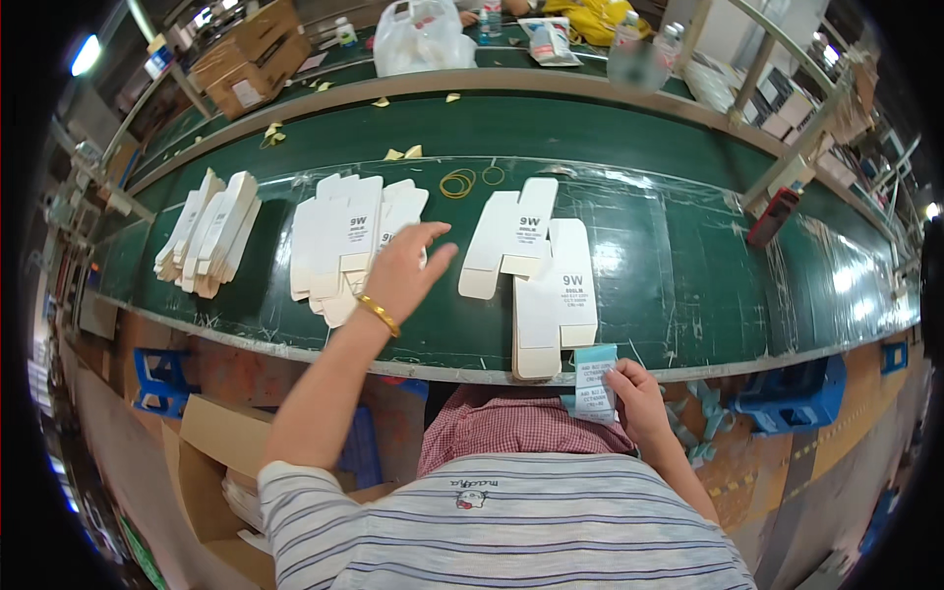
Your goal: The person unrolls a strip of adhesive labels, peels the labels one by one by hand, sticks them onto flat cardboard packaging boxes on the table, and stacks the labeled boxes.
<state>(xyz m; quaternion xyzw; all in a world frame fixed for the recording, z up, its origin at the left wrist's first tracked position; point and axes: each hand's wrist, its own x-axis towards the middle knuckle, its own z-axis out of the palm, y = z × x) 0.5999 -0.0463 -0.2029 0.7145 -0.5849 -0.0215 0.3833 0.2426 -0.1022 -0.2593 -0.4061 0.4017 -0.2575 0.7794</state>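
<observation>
My left hand (405,264), a gold bangle at its wrist, is over the right side of the middle pile of flattened white cartons (329,231). Its fingers are spread and nothing shows in them; whether they touch the cartons I cannot tell. At the bench's front edge my right hand (641,401) pinches a strip of printed labels (594,391) on pale blue backing. Just left of that strip lies a stack of flat white cartons (544,305), its near end at the bench edge. More flat cartons (492,231) overlap its far end.
Another carton pile (208,231) lies far left. Rubber bands (457,183) rest behind the cartons. A red device (775,216) leans at the right. Across the back runs a raised shelf (374,87) holding a plastic bag (423,39). Below are an open cardboard box (211,433) and a blue stool (790,398).
</observation>
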